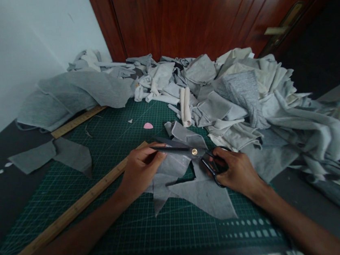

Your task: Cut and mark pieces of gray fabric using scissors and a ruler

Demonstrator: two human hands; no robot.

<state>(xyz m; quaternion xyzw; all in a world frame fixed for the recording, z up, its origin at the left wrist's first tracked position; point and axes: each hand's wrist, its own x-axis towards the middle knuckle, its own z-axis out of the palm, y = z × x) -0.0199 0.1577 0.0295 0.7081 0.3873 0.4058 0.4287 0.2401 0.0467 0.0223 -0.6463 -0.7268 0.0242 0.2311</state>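
A straight wooden ruler (75,210) slants from near left across the gridded green mat (132,230), beside flat, angular gray cloth (209,198). The right hand (239,170) has its grip round black metal scissors (194,151), blades parted above; the left hand (140,172) seems to pinch the cloth. Farther, a rounded pink piece (148,126), then crumpled fabric heaps (229,106) before a glossy wooden door (182,15).

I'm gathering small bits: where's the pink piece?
In the head view, the pink piece lies left of centre on the green mat, beyond the scissors and left of the cream rolls.
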